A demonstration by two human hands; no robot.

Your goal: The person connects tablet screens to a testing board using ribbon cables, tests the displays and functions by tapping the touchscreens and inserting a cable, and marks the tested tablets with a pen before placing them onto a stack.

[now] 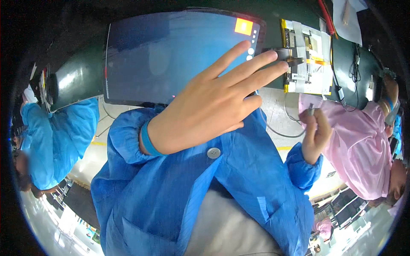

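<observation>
My left hand (205, 100), with a blue band at the wrist, is stretched across a large display (141, 55) with its fingers spread. The display is lit blue and has an orange square near its right edge. My left fingertips reach to a small black piece (294, 62) beside a flat electronic assembly (318, 79); whether they touch it I cannot tell. That assembly has yellow edges, a circuit board and pale tape strips. Lower right, my right hand (317, 135) is closed, pinching a metal-tipped cable plug (311, 109). A thin grey cable (282, 134) loops towards this hand.
The dark green table (79, 79) extends to both sides. Black cables (354, 70) lie at the right, beyond the assembly. A red rod-like item (326, 17) and a white sheet (348, 23) are at the upper right. People in light blue (64, 141) and pink (358, 149) sit either side.
</observation>
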